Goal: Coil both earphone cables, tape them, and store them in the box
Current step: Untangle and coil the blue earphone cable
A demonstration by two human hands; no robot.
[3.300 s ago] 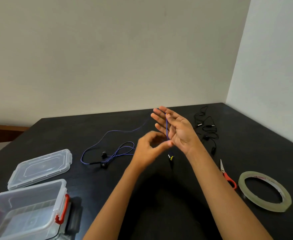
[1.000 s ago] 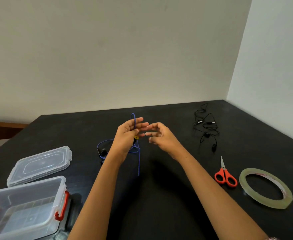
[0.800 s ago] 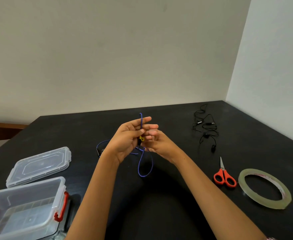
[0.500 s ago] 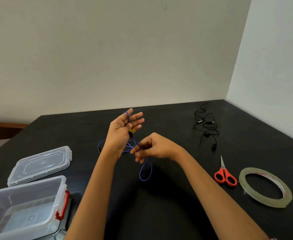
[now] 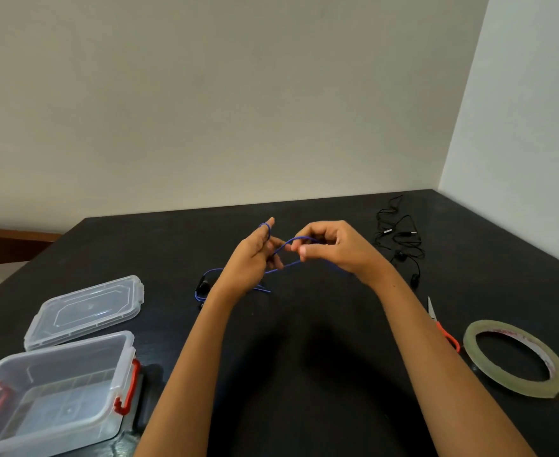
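The blue earphone cable (image 5: 299,239) runs between both hands above the black table (image 5: 304,374). My left hand (image 5: 253,258) has the cable looped over a raised fingertip, with turns around its fingers. My right hand (image 5: 332,247) pinches a loop of the same cable just to the right. The rest of the blue cable trails down to the table behind my left wrist. The black earphones (image 5: 400,239) lie tangled at the back right. The clear box (image 5: 57,390) with red latches stands open at the front left.
The box's clear lid (image 5: 86,310) lies flat behind the box. Red-handled scissors (image 5: 443,328) lie to the right, partly behind my right forearm. A roll of clear tape (image 5: 515,357) lies flat near the right edge. Walls close the table's back and right sides.
My right hand has risen and moved right, pulling a loop of blue cable up level with my left fingers. More of the cable has come off the table.
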